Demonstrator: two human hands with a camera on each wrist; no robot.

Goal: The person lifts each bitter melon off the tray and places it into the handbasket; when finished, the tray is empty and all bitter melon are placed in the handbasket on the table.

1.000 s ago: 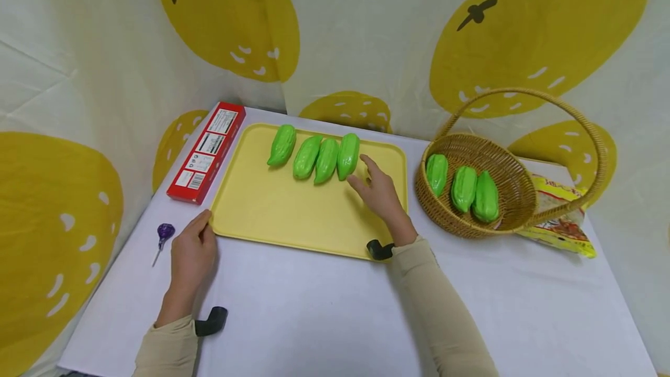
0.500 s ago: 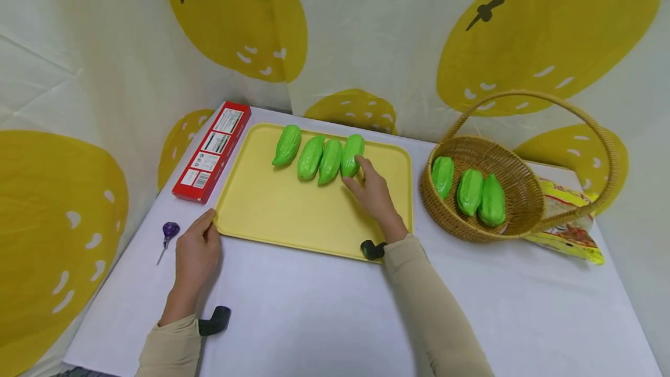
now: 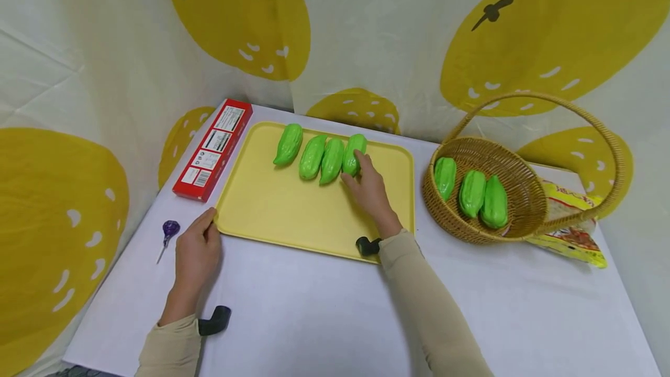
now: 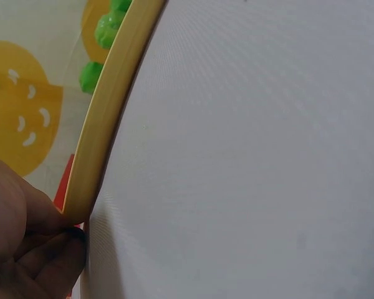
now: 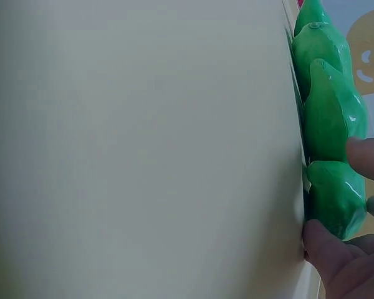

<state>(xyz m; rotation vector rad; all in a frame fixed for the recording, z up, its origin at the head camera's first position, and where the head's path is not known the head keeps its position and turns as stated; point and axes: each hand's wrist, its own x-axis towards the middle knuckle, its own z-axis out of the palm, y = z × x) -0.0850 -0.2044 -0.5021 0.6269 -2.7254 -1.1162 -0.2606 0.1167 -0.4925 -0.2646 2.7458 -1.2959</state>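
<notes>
Pinching the yellow tray (image 3: 293, 208) at its near-left corner is the left hand (image 3: 196, 255); the right hand (image 3: 370, 192), half open, curves around the tray's rightmost green gourd (image 3: 357, 142), its grip unclear; a wicker basket (image 3: 444, 220) stands farther right.

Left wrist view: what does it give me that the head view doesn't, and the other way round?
Only the left wrist view shows the inner side of the left hand's curled fingers at the yellow tray's corner.

Only the head view shows the right hand at the rightmost green ribbed fruit on the tray, the wicker basket with three more fruits, the yellow food packet and the purple lollipop.

Both show the left hand, the tray, some green fruits, the red box (a sliver in the wrist view), white tablecloth and fruit-print curtain.
</notes>
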